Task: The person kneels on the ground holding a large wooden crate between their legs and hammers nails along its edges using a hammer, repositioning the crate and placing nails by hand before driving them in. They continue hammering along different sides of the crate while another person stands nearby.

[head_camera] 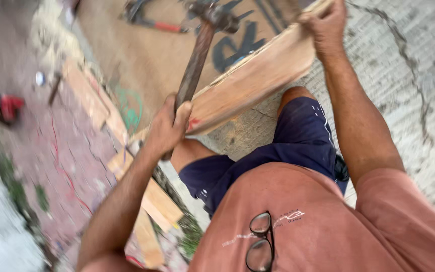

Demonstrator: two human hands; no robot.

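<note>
— So, what are your hands on?

— Your left hand [169, 125] is clenched around the dark handle of a hammer [197, 55], whose blurred head rises toward the top edge. Your right hand [323, 22] is closed over the far end of a long wooden plank [250, 80], which slants across your knees; its top is cut off by the frame.

— And around you?

— Wood offcuts [152, 201] lie by your left leg. A red tool [6, 107] sits at the left edge, too blurred to identify. Folded glasses [260, 242] hang from your shirt.
</note>
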